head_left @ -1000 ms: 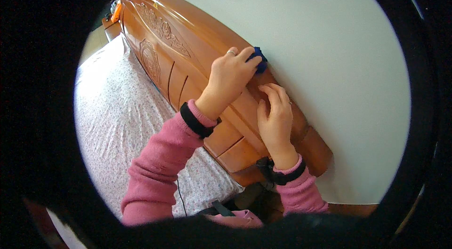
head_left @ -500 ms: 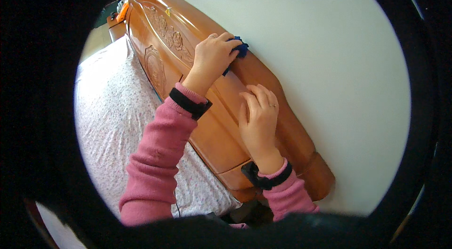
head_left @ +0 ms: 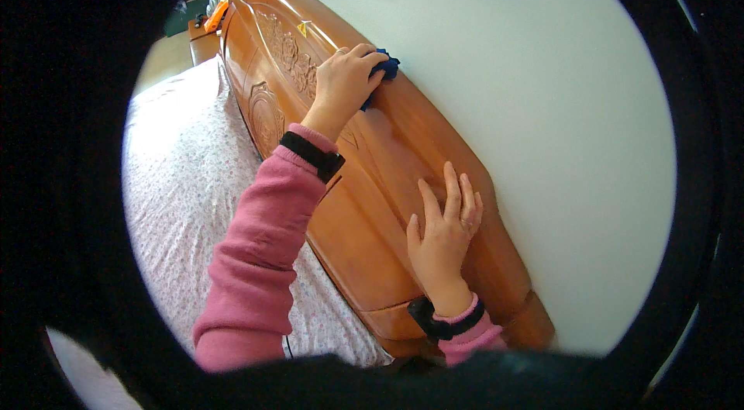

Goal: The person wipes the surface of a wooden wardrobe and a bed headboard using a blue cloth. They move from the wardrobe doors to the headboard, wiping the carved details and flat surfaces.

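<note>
Along the upper edge of the carved wooden headboard [head_left: 372,247], beside the white wall [head_left: 573,139], your left hand [head_left: 346,83] bears on the dark blue cloth [head_left: 386,66]. Your left fingers are bent over the cloth and clamped on it; part of the fabric projects beyond your fingertips on the wall side. Your right hand [head_left: 443,246] is positioned lower on the headboard, palm down, holding nothing, with its fingers spread apart; you cannot tell from this view whether it contacts the wood. A floral relief [head_left: 288,49] and a yellow triangular label [head_left: 303,28] are located beyond your left hand. A patterned bed sheet [head_left: 194,177] lies to the left of the headboard. Each pink sleeve [head_left: 256,255] carries a black strap [head_left: 308,154] at the wrist
</note>
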### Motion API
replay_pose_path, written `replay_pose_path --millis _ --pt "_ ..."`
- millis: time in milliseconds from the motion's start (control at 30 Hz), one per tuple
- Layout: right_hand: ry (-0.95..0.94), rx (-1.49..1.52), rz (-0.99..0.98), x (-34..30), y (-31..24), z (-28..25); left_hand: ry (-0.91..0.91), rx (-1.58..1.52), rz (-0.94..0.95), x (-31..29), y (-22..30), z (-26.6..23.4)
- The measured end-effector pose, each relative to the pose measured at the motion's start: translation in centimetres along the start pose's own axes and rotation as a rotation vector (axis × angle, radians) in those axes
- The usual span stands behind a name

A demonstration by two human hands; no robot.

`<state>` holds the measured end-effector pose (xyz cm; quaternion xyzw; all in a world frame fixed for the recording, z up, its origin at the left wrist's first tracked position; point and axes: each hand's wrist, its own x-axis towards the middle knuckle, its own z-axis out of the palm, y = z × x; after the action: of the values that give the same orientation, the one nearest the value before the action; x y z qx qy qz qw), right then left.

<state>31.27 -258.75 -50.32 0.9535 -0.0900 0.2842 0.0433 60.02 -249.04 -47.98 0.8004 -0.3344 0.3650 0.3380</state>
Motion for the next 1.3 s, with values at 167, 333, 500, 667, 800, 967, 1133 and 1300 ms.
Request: replay_pose_path --millis 167,333,500,667,800,967,1133,1300 --pt "0.009 -0.031 0.007 0.4 -0.7 0.7 0.052 0.012 -0.036 0.8 -3.5 0.4" --pt "0.022 -0.058 0.029 0.8 -1.1 1.3 0.107 0.001 -0.036 1.4 -7.0 1.3" --pt "0.056 -0.065 0.002 0.6 -1.1 1.5 0.252 0.076 -0.19 0.3 -10.2 1.3" --pt "0.047 -0.066 0.001 0.5 -1.2 1.6 0.08 0.172 -0.457 -1.1 -12.0 2.0" --pt "0.049 -0.08 0.0 0.5 -1.2 1.4 0.032 -0.002 -0.514 -2.2 -11.5 3.2" --pt "0.067 -0.084 -0.024 0.6 -1.2 1.5 0.059 -0.107 -0.405 -3.9 -10.3 3.0" --pt "0.073 -0.116 -0.03 0.6 -1.2 1.7 -0.013 -0.173 -0.372 -7.0 -7.4 2.2" --pt "0.073 -0.105 -0.03 0.4 -1.1 1.8 -0.024 -0.243 -0.399 -10.7 -3.0 1.8"
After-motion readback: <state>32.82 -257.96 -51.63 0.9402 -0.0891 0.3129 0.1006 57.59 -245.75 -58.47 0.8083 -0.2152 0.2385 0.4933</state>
